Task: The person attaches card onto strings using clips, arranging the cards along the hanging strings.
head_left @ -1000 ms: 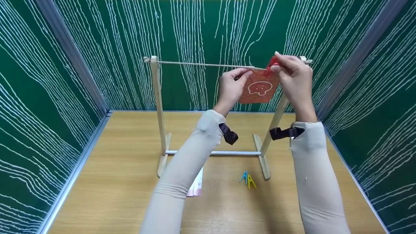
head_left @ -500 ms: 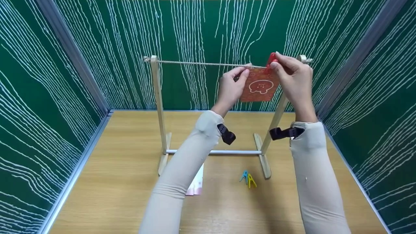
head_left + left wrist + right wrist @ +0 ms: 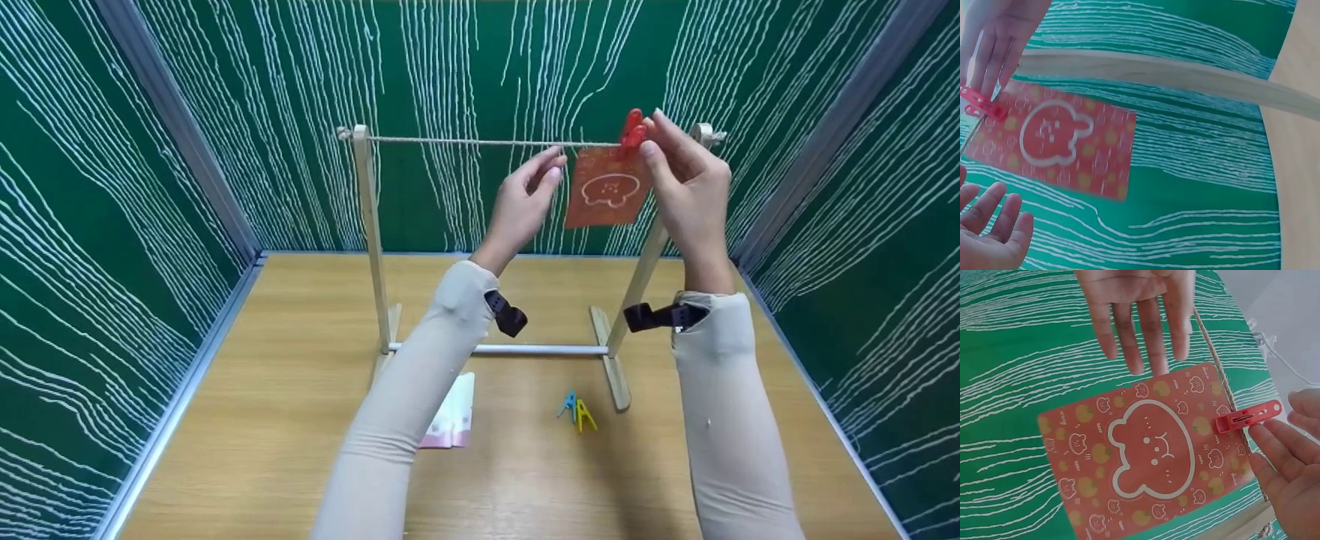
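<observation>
Beside the pegged red card (image 3: 606, 187), left hand (image 3: 521, 202) hovers fingers apart; right hand's (image 3: 686, 187) fingers touch the red peg (image 3: 631, 131), uncurled.

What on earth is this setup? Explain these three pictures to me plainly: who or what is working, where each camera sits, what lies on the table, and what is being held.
No machine here: a person works with two bare hands, arms in beige sleeves. The wide picture comes from a camera on the person's head, looking down and forward. The two close pictures come from small cameras strapped to each wrist.

On the wooden table stands a wooden rack with a string stretched across its top. A red card with a bear drawing hangs from the string, pinned by a red clothespin. The right hand has its fingertips at that clothespin; whether it still has a grip on it is hard to tell. The left hand is open beside the card, touching nothing.

On the table lie a blue clothespin, a yellow clothespin and a pink-and-white card.
</observation>
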A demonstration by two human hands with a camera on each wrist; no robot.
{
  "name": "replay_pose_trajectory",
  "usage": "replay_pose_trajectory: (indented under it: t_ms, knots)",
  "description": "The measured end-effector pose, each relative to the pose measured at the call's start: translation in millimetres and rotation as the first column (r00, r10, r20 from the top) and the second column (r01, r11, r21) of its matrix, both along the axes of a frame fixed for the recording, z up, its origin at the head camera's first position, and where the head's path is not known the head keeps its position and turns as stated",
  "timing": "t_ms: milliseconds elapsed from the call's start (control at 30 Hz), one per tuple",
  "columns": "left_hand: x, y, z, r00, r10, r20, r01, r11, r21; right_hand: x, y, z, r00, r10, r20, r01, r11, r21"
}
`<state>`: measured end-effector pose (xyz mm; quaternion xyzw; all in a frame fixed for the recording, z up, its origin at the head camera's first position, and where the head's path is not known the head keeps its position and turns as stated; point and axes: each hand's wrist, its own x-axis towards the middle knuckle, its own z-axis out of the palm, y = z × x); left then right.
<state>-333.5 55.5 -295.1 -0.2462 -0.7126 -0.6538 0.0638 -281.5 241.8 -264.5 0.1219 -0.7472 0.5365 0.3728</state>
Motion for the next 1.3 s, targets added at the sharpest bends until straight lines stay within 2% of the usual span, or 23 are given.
replay_pose_trajectory:
  t_ms: [133,300,633,833,1000,1200,1300]
  knots:
    - [-2.0,-10.2,-6.4,1.000,0.000,-0.019,0.000,1.000,-0.011,4.7,1.0,-6.6,0.999,0.030,-0.018,-0.031,0.999,-0.016]
    - [-3.8,-23.9,-21.0,1.000,0.011,-0.015,-0.011,1.000,-0.019,9.9,4.8,-20.9,0.998,0.060,-0.011,-0.060,0.998,-0.024]
    - [-8.8,-53.5,-62.2,0.997,0.024,0.067,-0.016,0.992,-0.125,17.8,13.9,-60.8,0.993,0.093,0.073,-0.089,0.995,-0.053]
    - [-11.8,-73.2,-89.2,0.996,0.049,0.071,-0.035,0.983,-0.179,20.0,17.4,-91.9,0.979,0.132,0.153,-0.119,0.989,-0.093]
    - [-12.9,-87.4,-116.4,0.990,0.073,0.120,-0.047,0.977,-0.210,23.0,20.7,-121.8,0.957,0.133,0.259,-0.115,0.990,-0.083]
    - [-10.0,-104.5,-143.2,0.971,0.097,0.219,-0.038,0.965,-0.259,28.7,23.5,-154.4,0.906,0.132,0.402,-0.117,0.991,-0.061]
    - [-7.4,-113.6,-155.4,0.962,0.101,0.255,-0.030,0.962,-0.270,30.7,23.1,-169.8,0.891,0.137,0.433,-0.121,0.991,-0.064]
